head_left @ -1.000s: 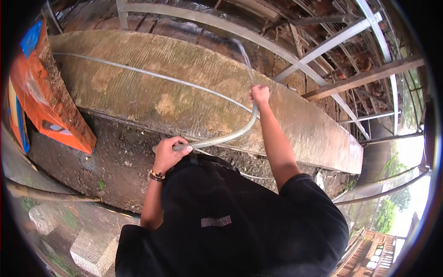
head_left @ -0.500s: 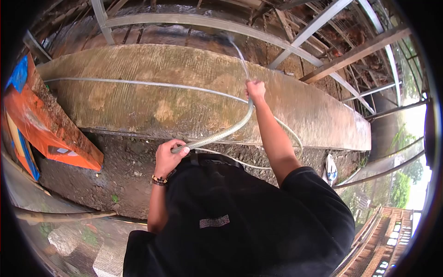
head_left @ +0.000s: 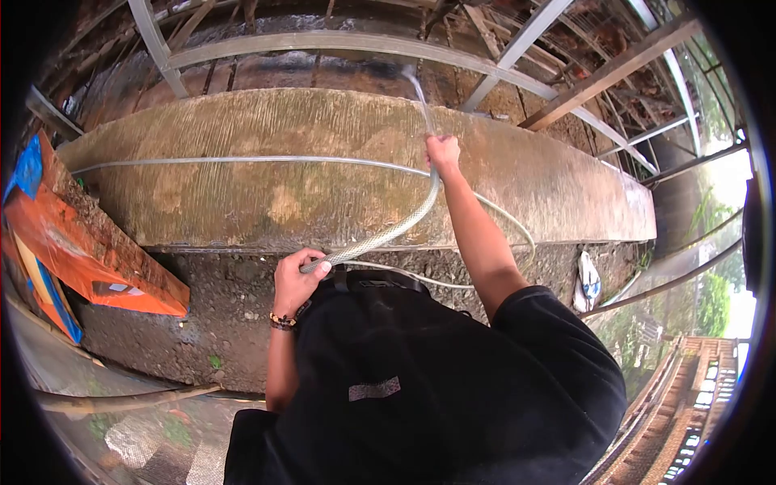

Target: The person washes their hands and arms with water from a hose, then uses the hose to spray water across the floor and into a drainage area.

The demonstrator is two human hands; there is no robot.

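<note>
Hose (head_left: 394, 232) curves forward-right, then points ahead, spraying water (head_left: 421, 97).

No text, label, number or sign can be read.

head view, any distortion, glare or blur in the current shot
Head view, overall: fisheye bending, the concrete ledge looking bowed, corners black; head view, right edge: daylight washed out to white; head view, top: water stream blurred; head view, centre: hose weave readable beside the left hand.
</note>
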